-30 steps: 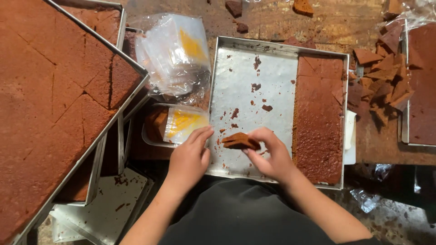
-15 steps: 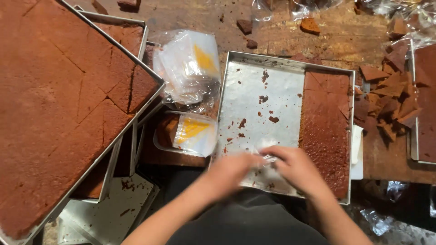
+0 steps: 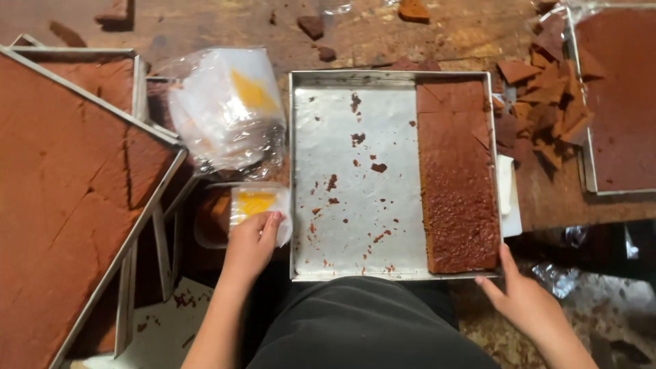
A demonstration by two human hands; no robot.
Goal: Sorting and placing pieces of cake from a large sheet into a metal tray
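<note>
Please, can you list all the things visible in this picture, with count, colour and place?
metal tray: one, silver, centre, mostly bare with crumbs
cake slab: one, brown, right side of that tray
full cake trays: at least two, brown, stacked left
plastic bags: a bundle, clear with yellow, left of centre
small container: one, clear, below the bags
cake offcuts: a pile, brown, upper right
left hand: on a wrapped packet
right hand: at the tray's near right corner
</note>
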